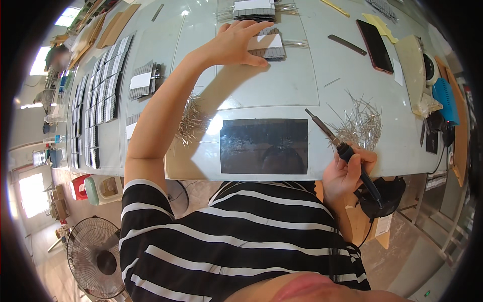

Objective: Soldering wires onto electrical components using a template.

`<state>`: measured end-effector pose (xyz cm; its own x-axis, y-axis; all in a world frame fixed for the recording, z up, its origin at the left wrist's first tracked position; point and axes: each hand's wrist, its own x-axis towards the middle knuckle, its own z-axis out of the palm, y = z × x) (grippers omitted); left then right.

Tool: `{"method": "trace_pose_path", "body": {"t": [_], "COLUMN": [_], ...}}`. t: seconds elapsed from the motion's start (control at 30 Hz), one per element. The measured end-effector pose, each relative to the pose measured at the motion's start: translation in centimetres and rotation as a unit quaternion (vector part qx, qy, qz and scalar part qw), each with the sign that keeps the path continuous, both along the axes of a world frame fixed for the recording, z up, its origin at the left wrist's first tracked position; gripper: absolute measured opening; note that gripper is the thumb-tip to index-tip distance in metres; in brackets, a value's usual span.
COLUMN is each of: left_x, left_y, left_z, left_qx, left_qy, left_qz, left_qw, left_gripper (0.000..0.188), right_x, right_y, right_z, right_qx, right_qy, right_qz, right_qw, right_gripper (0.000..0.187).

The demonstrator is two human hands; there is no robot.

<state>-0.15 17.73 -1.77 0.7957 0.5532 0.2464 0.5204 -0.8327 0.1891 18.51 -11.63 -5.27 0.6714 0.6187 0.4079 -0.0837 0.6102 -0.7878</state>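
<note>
My left hand [232,44] reaches to the far side of the table, fingers and thumb spread across a small stack of grey strips [274,52] with a white label and thin wires sticking out to its right. Thumb and fingers lie along opposite edges of this stack. Just beyond it sits another labelled stack [254,6] with wires at both ends. My right hand [349,168], near the front edge, is closed around a soldering iron [343,151], its tip pointing up and to the left. Beside that hand lies a loose pile of thin metal wires [363,123].
A dark rectangular panel [264,146] lies at the table's front. Another wire pile [191,121] is partly behind my left forearm. Rows of grey strips [105,83] and a labelled stack [143,80] stand left. A phone [375,46] and a blue box [446,100] are right.
</note>
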Motion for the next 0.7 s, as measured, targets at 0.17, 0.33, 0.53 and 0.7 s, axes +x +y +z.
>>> {"method": "trace_pose_path", "body": {"t": [0.17,0.33,0.53,0.7], "left_x": [0.2,0.1,-4.6,-20.9], "left_y": [0.6,-0.4,-5.9,-11.8], "left_z": [-0.8,-0.6,3.7,7.1], "left_qx": [-0.023,-0.048,0.062,0.025], "left_qy": [0.008,0.048,0.018,0.128], "left_qz": [0.011,0.002,0.006,0.126], "left_qw": [1.000,0.998,0.998,0.983], "left_gripper": [0.091,0.090,0.087,0.096], "right_x": [-0.2,0.0,2.1,1.6], "right_y": [0.2,-0.5,-0.8,0.1], "right_z": [0.0,-0.9,-0.4,0.7], "right_qx": [-0.001,-0.028,-0.081,-0.093], "right_qy": [0.016,0.035,0.023,-0.013], "right_qz": [0.007,-0.009,-0.038,-0.023], "right_qw": [1.000,0.999,0.996,0.995], "right_gripper": [0.018,0.017,0.017,0.025]}}
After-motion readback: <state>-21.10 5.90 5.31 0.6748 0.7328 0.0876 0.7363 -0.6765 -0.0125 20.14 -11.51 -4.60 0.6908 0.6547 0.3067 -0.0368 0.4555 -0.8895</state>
